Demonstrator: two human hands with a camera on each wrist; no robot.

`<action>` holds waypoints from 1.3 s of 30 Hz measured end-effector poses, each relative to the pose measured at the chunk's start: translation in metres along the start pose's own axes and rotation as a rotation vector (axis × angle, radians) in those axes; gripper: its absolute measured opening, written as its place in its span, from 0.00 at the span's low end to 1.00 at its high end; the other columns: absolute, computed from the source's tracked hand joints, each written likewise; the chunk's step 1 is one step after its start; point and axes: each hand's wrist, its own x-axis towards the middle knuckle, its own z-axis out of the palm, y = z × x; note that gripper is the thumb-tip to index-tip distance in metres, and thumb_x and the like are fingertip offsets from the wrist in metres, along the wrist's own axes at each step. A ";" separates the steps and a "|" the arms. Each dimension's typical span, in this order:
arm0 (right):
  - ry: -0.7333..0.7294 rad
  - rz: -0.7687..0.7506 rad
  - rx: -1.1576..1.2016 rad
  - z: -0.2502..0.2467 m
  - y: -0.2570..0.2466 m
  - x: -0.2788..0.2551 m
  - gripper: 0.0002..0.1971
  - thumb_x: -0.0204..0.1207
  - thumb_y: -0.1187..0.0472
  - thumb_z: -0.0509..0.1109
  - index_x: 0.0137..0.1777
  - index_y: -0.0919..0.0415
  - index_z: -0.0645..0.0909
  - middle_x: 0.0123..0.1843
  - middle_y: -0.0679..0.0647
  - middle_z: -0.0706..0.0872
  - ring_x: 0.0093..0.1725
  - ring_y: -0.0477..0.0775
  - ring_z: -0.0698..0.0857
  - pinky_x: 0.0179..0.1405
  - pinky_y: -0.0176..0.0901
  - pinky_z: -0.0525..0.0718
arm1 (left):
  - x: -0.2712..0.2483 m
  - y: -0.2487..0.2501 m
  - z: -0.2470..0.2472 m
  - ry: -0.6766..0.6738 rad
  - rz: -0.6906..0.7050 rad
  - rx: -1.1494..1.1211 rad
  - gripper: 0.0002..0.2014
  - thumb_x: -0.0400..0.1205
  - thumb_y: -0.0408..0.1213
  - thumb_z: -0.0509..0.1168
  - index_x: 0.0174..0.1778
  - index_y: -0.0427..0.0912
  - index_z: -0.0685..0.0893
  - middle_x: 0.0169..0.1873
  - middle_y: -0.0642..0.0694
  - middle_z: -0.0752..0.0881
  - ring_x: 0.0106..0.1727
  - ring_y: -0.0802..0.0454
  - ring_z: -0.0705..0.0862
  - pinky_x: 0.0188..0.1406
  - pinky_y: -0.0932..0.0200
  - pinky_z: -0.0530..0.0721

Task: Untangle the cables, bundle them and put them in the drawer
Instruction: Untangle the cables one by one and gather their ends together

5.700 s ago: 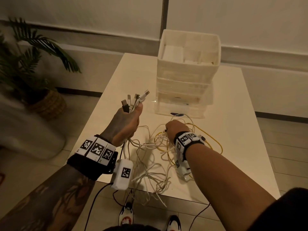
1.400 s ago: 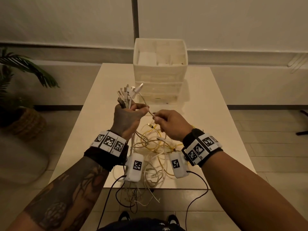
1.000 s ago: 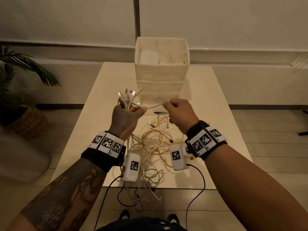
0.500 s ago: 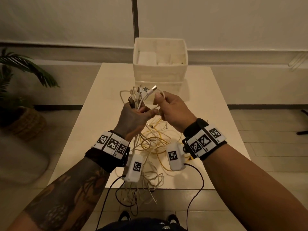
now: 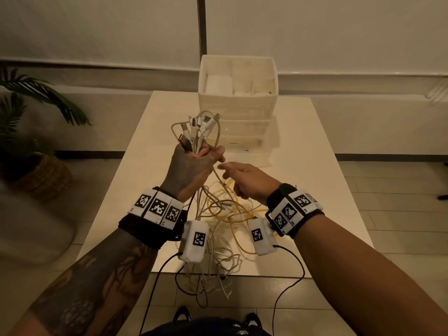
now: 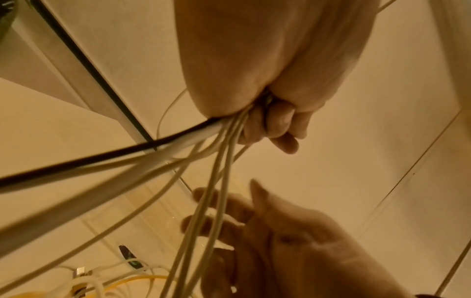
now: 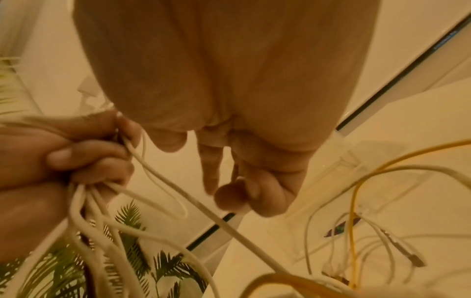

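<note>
My left hand (image 5: 206, 155) is raised over the table and grips a bunch of white cables (image 5: 201, 132) near their ends, plugs pointing up. In the left wrist view its curled fingers (image 6: 277, 125) clamp the strands (image 6: 219, 177), which hang down. The rest trails into a tangle of white and yellow cables (image 5: 228, 214) on the table and over its front edge. My right hand (image 5: 230, 174) hovers just right of the left, fingers loosely curled (image 7: 224, 187), holding nothing. The white drawer unit (image 5: 237, 105) stands at the far end, its drawers closed as far as I can tell.
The cream table (image 5: 315, 190) has bare surface to the right and left of the tangle. A potted palm in a woven basket (image 5: 41, 170) stands on the tiled floor at the left. Black wrist-camera leads (image 5: 291, 275) hang below my arms.
My right hand was up at the plug ends beside the left hand half a second ago. It has let go and dropped down and right. The left hand keeps its grip.
</note>
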 end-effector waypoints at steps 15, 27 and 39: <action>0.466 -0.163 0.089 -0.001 0.011 0.021 0.07 0.80 0.63 0.68 0.45 0.54 0.87 0.41 0.52 0.91 0.45 0.51 0.91 0.53 0.55 0.88 | -0.001 0.007 -0.006 0.014 -0.061 -0.005 0.16 0.82 0.36 0.69 0.31 0.41 0.71 0.37 0.40 0.92 0.16 0.52 0.66 0.17 0.64 0.67; 0.418 -0.206 -0.052 -0.012 -0.007 0.004 0.15 0.84 0.59 0.64 0.37 0.63 0.84 0.26 0.46 0.77 0.23 0.39 0.72 0.28 0.33 0.72 | 0.003 0.012 -0.011 0.173 -0.102 0.061 0.08 0.81 0.43 0.70 0.42 0.44 0.90 0.32 0.51 0.88 0.23 0.54 0.75 0.33 0.48 0.82; 0.650 -0.035 -0.031 -0.024 0.008 -0.003 0.17 0.84 0.58 0.63 0.37 0.70 0.81 0.27 0.56 0.79 0.28 0.55 0.77 0.30 0.47 0.80 | 0.013 0.012 -0.029 0.534 -0.235 -0.096 0.12 0.82 0.50 0.64 0.54 0.45 0.77 0.49 0.42 0.86 0.43 0.51 0.81 0.39 0.56 0.79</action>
